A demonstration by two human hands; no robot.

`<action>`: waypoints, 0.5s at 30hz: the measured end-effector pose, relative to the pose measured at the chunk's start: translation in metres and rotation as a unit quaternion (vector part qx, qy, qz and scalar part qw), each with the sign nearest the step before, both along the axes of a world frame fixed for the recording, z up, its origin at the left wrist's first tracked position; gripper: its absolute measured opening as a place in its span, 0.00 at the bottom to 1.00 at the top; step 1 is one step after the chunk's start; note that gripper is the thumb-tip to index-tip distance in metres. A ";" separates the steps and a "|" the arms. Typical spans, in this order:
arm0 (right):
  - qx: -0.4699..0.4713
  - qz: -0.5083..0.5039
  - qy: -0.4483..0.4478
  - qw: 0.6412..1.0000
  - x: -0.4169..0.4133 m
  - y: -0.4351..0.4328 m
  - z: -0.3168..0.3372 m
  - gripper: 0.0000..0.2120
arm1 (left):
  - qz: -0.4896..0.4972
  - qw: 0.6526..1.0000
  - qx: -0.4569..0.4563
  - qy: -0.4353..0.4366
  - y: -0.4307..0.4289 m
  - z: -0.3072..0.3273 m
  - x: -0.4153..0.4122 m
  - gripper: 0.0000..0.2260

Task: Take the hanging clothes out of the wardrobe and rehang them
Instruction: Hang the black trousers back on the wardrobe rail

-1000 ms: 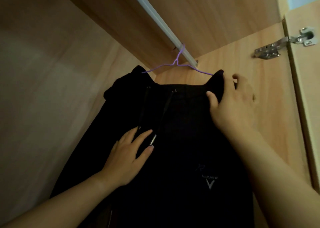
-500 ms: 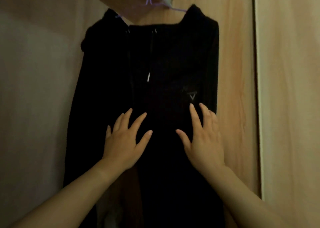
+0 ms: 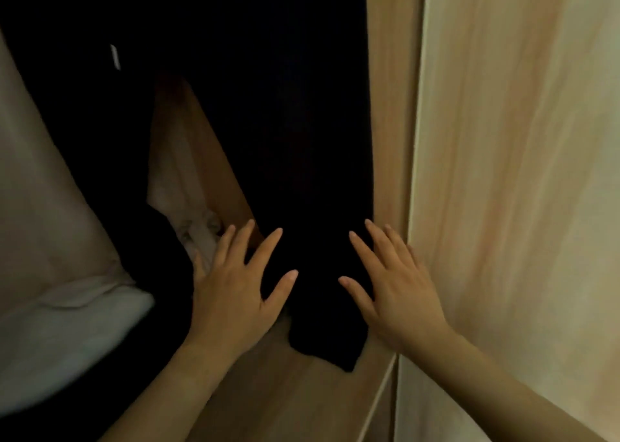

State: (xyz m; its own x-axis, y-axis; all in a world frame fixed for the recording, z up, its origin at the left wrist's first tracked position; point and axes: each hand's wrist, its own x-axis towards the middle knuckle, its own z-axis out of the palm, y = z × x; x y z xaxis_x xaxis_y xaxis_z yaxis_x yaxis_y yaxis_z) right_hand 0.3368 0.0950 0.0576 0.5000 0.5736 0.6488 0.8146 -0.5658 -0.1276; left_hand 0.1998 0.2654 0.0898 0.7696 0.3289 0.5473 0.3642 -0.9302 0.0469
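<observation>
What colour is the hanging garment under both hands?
Black, plain here; the garment shows best in the head view.

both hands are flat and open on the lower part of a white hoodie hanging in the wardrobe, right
Not quite: the hoodie is black, not white. The head view shows the left hand and the right hand flat and open with fingers spread on its lower part, inside the wardrobe. The only white thing is the bedding-like bundle lower left.
</observation>
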 end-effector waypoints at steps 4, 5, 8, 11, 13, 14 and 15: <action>-0.063 -0.060 0.074 0.993 -0.021 -0.064 -0.060 0.30 | -0.043 0.996 -0.028 0.077 -0.052 -0.053 -0.009 0.30; -0.075 -0.066 0.092 0.991 -0.027 -0.080 -0.074 0.30 | -0.052 0.993 -0.034 0.097 -0.065 -0.065 -0.008 0.29; -0.099 -0.087 0.143 0.981 -0.046 -0.132 -0.109 0.30 | -0.091 0.983 -0.069 0.145 -0.110 -0.096 -0.009 0.30; -0.114 -0.123 0.194 0.966 -0.070 -0.190 -0.138 0.30 | -0.137 0.967 -0.089 0.195 -0.162 -0.125 -0.011 0.31; -0.116 -0.148 0.230 0.955 -0.087 -0.234 -0.152 0.30 | -0.161 0.956 -0.094 0.225 -0.204 -0.140 -0.011 0.32; -0.116 -0.164 0.249 0.948 -0.094 -0.259 -0.157 0.30 | -0.175 0.950 -0.090 0.241 -0.227 -0.146 -0.009 0.32; -0.114 -0.181 0.265 0.940 -0.101 -0.286 -0.162 0.31 | -0.190 0.942 -0.087 0.262 -0.252 -0.153 -0.008 0.32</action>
State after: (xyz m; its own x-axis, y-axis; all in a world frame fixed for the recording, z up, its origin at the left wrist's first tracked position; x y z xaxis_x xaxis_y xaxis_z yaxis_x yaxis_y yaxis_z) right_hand 0.2358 -0.1910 -0.1043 0.9079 0.3972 0.1339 0.4191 -0.8561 -0.3024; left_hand 0.1922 0.0137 -0.0637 0.9994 0.0243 0.0229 0.0215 -0.9929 0.1171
